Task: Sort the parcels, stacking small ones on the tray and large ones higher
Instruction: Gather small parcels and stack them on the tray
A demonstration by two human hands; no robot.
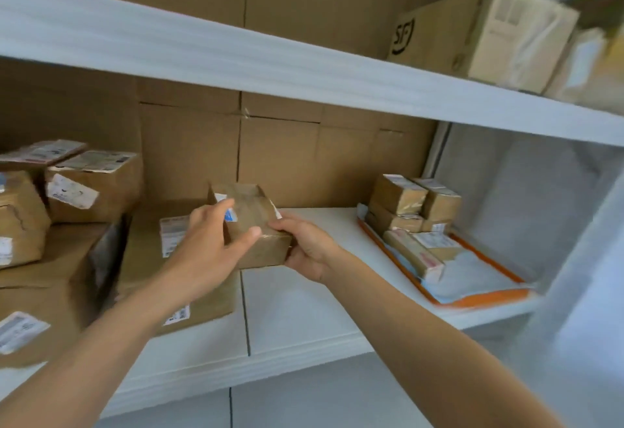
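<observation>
The left hand [209,242] curls its fingers over the top and left side of 1 small brown parcel [251,213], and the right hand [309,252] grips its near right corner. The parcel is held above the middle shelf [297,296]. An orange tray [486,300] lies well to the right with small parcels [398,196] stacked on it. 1 large box [479,32] sits on the upper shelf [236,56].

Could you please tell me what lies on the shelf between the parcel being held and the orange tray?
Only bare white shelf, apart from the right hand gripping the parcel; the head view shows nothing else before the tray.
</observation>
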